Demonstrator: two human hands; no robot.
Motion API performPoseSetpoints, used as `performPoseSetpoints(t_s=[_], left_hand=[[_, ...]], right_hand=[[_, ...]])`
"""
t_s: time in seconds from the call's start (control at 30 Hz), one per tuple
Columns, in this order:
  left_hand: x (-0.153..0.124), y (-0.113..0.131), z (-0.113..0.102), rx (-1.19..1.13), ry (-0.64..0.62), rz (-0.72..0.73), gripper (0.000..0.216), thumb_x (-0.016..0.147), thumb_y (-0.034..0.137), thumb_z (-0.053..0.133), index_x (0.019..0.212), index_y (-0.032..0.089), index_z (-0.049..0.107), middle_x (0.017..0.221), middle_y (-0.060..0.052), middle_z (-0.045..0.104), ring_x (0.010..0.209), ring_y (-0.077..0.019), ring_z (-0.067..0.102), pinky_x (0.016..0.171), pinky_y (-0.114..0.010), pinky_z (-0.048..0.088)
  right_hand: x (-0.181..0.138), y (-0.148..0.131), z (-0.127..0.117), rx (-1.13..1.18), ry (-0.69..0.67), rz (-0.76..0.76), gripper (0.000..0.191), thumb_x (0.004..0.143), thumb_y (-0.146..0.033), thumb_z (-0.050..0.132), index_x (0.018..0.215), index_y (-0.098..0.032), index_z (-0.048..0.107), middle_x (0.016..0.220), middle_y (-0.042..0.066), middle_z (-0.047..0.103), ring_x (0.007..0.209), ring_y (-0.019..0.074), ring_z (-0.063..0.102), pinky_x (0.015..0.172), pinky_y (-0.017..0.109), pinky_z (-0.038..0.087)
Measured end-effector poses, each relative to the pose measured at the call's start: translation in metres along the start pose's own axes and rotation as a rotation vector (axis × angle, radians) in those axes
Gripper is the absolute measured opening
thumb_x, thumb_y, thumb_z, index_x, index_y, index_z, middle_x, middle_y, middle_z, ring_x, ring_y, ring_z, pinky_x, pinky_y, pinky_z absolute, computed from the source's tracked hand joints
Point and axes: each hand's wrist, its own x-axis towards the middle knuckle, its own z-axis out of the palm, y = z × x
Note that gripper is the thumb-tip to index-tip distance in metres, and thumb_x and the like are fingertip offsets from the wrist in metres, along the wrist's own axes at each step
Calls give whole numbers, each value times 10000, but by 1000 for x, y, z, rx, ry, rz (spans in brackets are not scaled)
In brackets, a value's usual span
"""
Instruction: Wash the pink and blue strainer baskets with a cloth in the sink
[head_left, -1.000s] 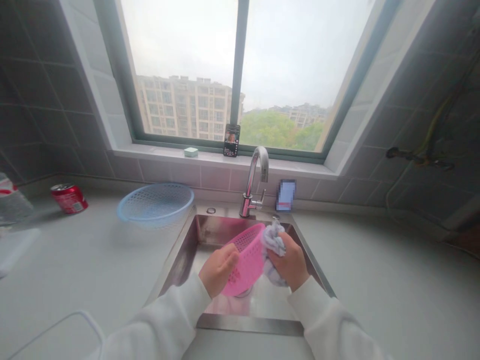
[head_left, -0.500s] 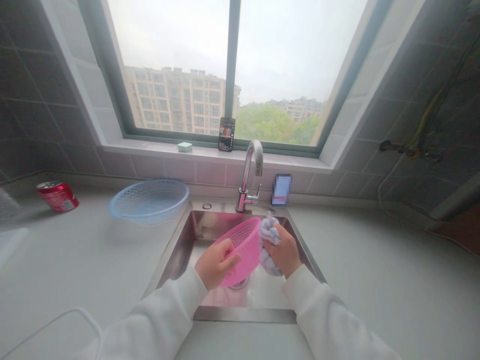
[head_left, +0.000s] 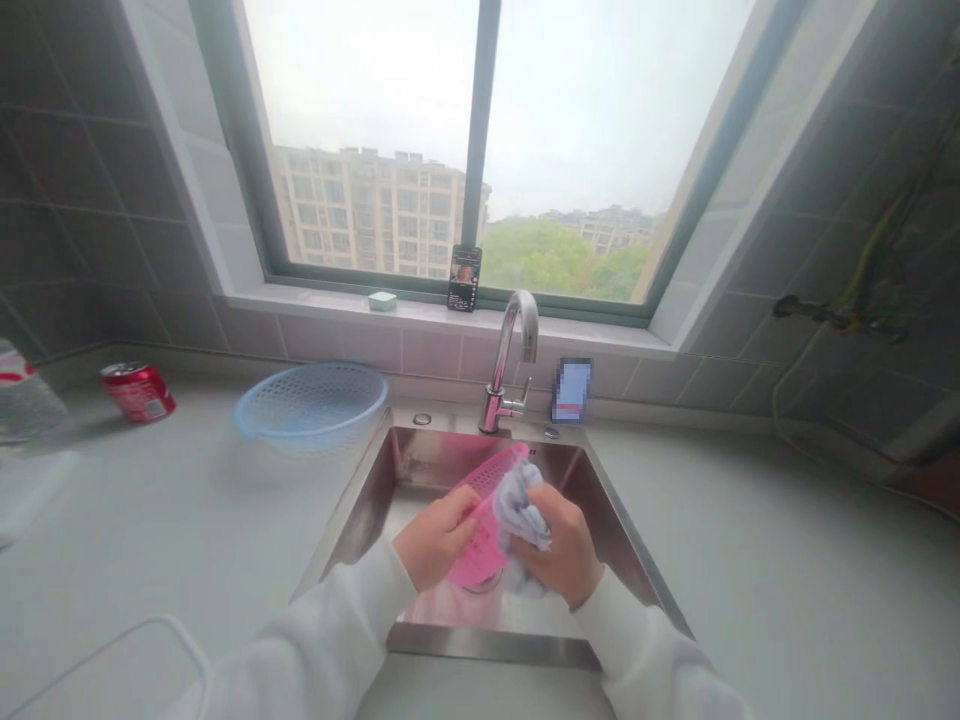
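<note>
My left hand (head_left: 439,538) grips the near left rim of a pink perforated plastic basket (head_left: 480,545), which is tilted over the sink (head_left: 420,640). In my right hand (head_left: 564,540) is a bunched pale cloth (head_left: 517,505) with greyish markings, pressed to the basket's outer right side. Part of the basket is hidden behind the cloth and my hands. Below the basket the sink's drain shows only in part.
Behind the sink rises a chrome faucet (head_left: 514,350). A blue basket (head_left: 311,405) and a red can (head_left: 139,392) stand on the left counter, with a clear bottle (head_left: 26,395) at the edge. One phone (head_left: 464,280) leans on the window; a blurred-out upright object (head_left: 572,390) stands right of the faucet.
My right hand has moved the cloth left and down along the pink basket's outer side. My left hand keeps its hold on the rim. The view has shifted slightly.
</note>
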Motion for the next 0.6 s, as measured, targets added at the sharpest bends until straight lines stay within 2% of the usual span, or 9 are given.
performPoseSetpoints(t_s=[0.07, 0.13, 0.23, 0.33, 0.4, 0.53, 0.6], left_hand=[[0, 1, 4, 13, 50, -4, 82, 868, 245, 483, 837, 192, 536, 816, -21, 628, 804, -206, 569, 720, -296, 390], [-1, 3, 6, 32, 80, -3, 37, 830, 220, 487, 807, 201, 509, 781, -5, 611, 781, -197, 552, 698, -288, 364], [-4, 8, 4, 43, 73, -22, 58, 824, 244, 462, 784, 209, 487, 703, 17, 573, 700, -181, 524, 636, -279, 325], [-6, 12, 4, 17, 46, -36, 166, 875, 344, 435, 776, 216, 473, 670, 22, 572, 657, -177, 526, 612, -280, 311], [-6, 11, 6, 0, 47, -27, 282, 916, 460, 409, 778, 222, 467, 664, 21, 569, 654, -181, 528, 612, -284, 312], [-3, 5, 10, -6, 113, 78, 588, 932, 738, 279, 783, 212, 495, 734, -3, 566, 707, -190, 515, 648, -294, 337], [-2, 2, 9, 15, 132, 102, 664, 913, 803, 240, 768, 207, 495, 736, -7, 554, 704, -189, 504, 644, -296, 334]], right_hand=[[-2, -9, 6, 0, -84, -62, 104, 706, -213, 620, 792, -240, 568, 703, 1, 607, 608, 174, 556, 569, 280, 415], [-1, -7, 7, 13, -114, -42, 117, 711, -213, 626, 815, -240, 581, 736, 7, 632, 632, 179, 577, 584, 280, 430], [6, 14, 1, 33, -32, 127, 175, 739, -211, 620, 909, -248, 609, 798, 19, 683, 680, 202, 629, 629, 306, 477], [10, 28, -6, -11, 52, 255, 132, 765, -216, 600, 889, -258, 596, 726, 4, 654, 624, 202, 608, 595, 311, 462], [8, 20, -4, -46, 45, 217, 92, 751, -213, 601, 824, -254, 563, 689, -1, 610, 584, 190, 571, 567, 302, 435], [-3, -14, 11, -42, -146, -34, 129, 716, -230, 639, 756, -248, 518, 717, 14, 613, 606, 191, 565, 559, 291, 413], [-4, -19, 14, -30, -188, -65, 137, 699, -228, 649, 772, -246, 535, 749, 22, 644, 634, 200, 590, 568, 291, 425]])
